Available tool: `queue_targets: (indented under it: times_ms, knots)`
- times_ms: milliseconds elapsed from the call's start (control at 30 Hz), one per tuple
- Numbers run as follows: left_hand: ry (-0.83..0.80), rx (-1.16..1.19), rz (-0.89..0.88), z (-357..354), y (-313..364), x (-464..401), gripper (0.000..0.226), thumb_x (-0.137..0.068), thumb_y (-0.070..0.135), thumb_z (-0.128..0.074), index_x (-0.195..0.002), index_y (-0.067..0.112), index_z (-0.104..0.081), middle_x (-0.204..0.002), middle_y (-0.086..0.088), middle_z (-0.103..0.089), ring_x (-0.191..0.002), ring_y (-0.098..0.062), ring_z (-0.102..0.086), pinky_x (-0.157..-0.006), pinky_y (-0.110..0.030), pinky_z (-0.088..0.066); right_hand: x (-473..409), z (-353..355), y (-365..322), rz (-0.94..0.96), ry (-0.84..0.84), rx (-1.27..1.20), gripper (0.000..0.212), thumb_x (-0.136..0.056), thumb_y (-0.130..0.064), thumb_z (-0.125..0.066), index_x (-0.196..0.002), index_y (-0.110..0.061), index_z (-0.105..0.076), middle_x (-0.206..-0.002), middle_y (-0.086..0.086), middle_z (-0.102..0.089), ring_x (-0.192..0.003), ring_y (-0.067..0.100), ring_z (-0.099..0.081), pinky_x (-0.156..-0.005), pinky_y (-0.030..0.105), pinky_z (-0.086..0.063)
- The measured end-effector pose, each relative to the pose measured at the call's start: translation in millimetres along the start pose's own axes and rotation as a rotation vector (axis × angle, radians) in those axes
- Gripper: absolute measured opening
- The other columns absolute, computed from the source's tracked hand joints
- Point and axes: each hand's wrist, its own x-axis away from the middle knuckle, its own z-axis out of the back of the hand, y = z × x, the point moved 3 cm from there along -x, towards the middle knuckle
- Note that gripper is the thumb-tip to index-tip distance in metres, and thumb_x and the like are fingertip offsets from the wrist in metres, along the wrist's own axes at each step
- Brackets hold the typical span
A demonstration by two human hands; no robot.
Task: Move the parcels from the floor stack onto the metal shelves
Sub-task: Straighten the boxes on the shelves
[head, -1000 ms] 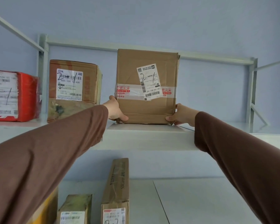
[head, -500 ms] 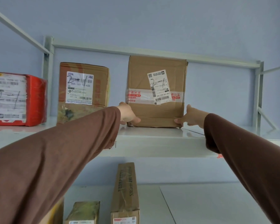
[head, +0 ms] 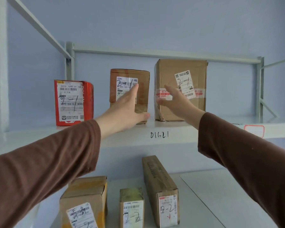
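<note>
A tall brown cardboard parcel [head: 194, 66] marked "2-1" stands upright on the upper metal shelf [head: 158, 129]. To its left stand a smaller brown parcel [head: 143, 76] and a red parcel [head: 69, 102], both with white labels. My left hand [head: 123, 109] hovers open in front of the smaller brown parcel, fingers spread. My right hand [head: 176, 101] hovers open in front of the tall parcel's lower left, holding nothing. Both arms wear brown sleeves.
The lower shelf [head: 220, 195] holds a yellowish-brown box [head: 87, 191], a small greenish box [head: 131, 208] and a long narrow carton [head: 156, 175], labelled "2-2". Shelf uprights [head: 261, 89] and a diagonal brace [head: 39, 28] frame the bay. The shelf edge reads "D1621".
Both hands have let go of the tall brown parcel and drawn back from it, fingers spread. The view has pulled back and shifted, showing more of the lower shelf.
</note>
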Motion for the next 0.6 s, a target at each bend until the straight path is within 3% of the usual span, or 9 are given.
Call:
queue_targets:
  times_ms: [100,167,233,300,333,367,400,500,600]
  knots:
    - [0.023,-0.013,0.023,16.3,-40.5,6.7,0.111,-0.091,0.046,-0.07,-0.16,0.031,0.015,-0.17,0.006,0.01,-0.157,-0.016,0.004,-0.126,-0.038,-0.004,1.6,-34.1,-19.7,-0.105,-0.144,-0.122,0.099,-0.087,-0.045,-0.075,-0.161,-0.02,-0.015,-0.164,0.007,-0.028,-0.149,0.026,-0.031,-0.116,0.041,-0.032]
    - [0.007,-0.029,0.064,20.2,-60.2,3.8,0.117,-0.09,0.046,-0.071,-0.158,0.029,0.023,-0.169,0.003,0.015,-0.156,-0.018,0.007,-0.127,-0.043,-0.006,-0.3,-49.1,-27.0,-0.177,-0.192,-0.171,0.115,-0.073,-0.054,-0.083,-0.16,-0.024,-0.016,-0.161,0.006,-0.035,-0.147,0.027,-0.036,-0.115,0.043,-0.036]
    - [-0.026,-0.029,0.124,20.3,-74.2,-3.2,0.123,-0.089,0.046,-0.073,-0.156,0.024,0.028,-0.169,-0.003,0.017,-0.157,-0.024,0.0,-0.126,-0.043,-0.016,-7.5,-59.4,-26.9,-0.22,-0.216,-0.152,0.112,-0.072,-0.05,-0.085,-0.158,-0.02,-0.021,-0.154,0.004,-0.044,-0.141,0.027,-0.044,-0.113,0.046,-0.041]
    - [-0.059,-0.024,0.2,18.5,-83.6,-11.9,0.123,-0.091,0.043,-0.071,-0.154,0.02,0.031,-0.169,-0.014,-0.008,-0.145,-0.033,-0.039,-0.106,-0.037,-0.046,-14.3,-65.6,-23.7,-0.272,-0.236,-0.118,0.097,-0.084,-0.035,-0.08,-0.158,-0.015,-0.02,-0.149,0.009,-0.048,-0.131,0.028,-0.052,-0.108,0.045,-0.047]
    - [-0.072,-0.035,0.238,16.5,-87.7,-16.5,0.119,-0.093,0.041,-0.069,-0.154,0.018,0.031,-0.157,-0.019,-0.037,-0.12,-0.033,-0.061,-0.084,-0.031,-0.053,-17.9,-68.8,-20.4,-0.293,-0.246,-0.108,0.091,-0.087,-0.031,-0.078,-0.157,-0.015,-0.023,-0.143,0.01,-0.052,-0.123,0.028,-0.059,-0.104,0.045,-0.052]
    - [-0.083,-0.051,0.269,15.2,-90.2,-20.8,0.114,-0.096,0.038,-0.066,-0.155,0.015,0.028,-0.132,-0.016,-0.058,-0.095,-0.028,-0.067,-0.069,-0.029,-0.052,-20.6,-71.9,-18.4,-0.306,-0.265,-0.104,0.083,-0.089,-0.029,-0.076,-0.155,-0.015,-0.029,-0.137,0.011,-0.056,-0.115,0.027,-0.063,-0.099,0.043,-0.055]
    - [-0.092,-0.066,0.292,13.9,-92.3,-25.9,0.107,-0.098,0.035,-0.063,-0.157,0.011,0.023,-0.115,-0.011,-0.062,-0.085,-0.025,-0.065,-0.068,-0.032,-0.052,-24.5,-75.3,-15.8,-0.315,-0.286,-0.104,0.073,-0.09,-0.026,-0.075,-0.151,-0.015,-0.036,-0.132,0.011,-0.059,-0.111,0.028,-0.065,-0.097,0.042,-0.057]
    - [-0.111,-0.088,0.352,10.5,-96.6,-44.6,0.086,-0.101,0.028,-0.06,-0.158,-0.001,-0.003,-0.134,-0.014,-0.057,-0.113,-0.03,-0.061,-0.093,-0.036,-0.05,-39.5,-83.9,-11.1,-0.317,-0.325,-0.09,0.053,-0.093,-0.018,-0.071,-0.141,-0.013,-0.048,-0.127,0.011,-0.063,-0.11,0.028,-0.067,-0.094,0.041,-0.059]
    - [-0.089,-0.119,0.401,6.2,-103.3,-61.7,0.073,-0.099,0.025,-0.062,-0.152,-0.005,-0.022,-0.142,-0.021,-0.051,-0.125,-0.035,-0.055,-0.097,-0.037,-0.044,-54.5,-89.8,-9.1,-0.339,-0.364,-0.039,0.053,-0.093,-0.019,-0.071,-0.14,-0.011,-0.048,-0.126,0.013,-0.063,-0.106,0.03,-0.07,-0.094,0.042,-0.059]
